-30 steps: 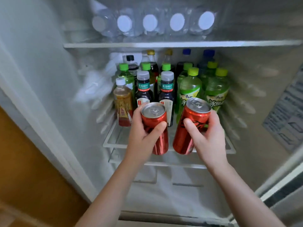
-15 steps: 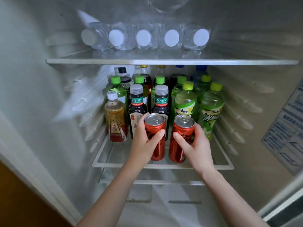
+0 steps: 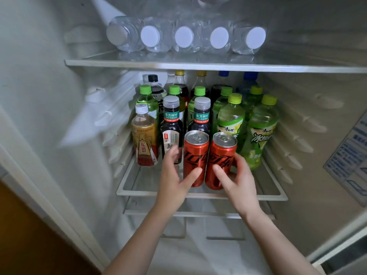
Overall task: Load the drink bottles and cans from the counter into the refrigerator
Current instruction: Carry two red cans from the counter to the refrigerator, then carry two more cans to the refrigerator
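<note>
Two red aluminium cans are standing upright, side by side and touching, at the front of the white-framed glass shelf (image 3: 198, 194) inside the white refrigerator (image 3: 49, 96), just in front of the dark grey-capped bottles (image 3: 171, 126). The left hand (image 3: 172, 179) is spreading wide, only its thumb touching the left can (image 3: 195, 155). The right hand (image 3: 238, 181) is cupping the right can (image 3: 222, 153), thumb lying across the front, fingers curling round the side.
</note>
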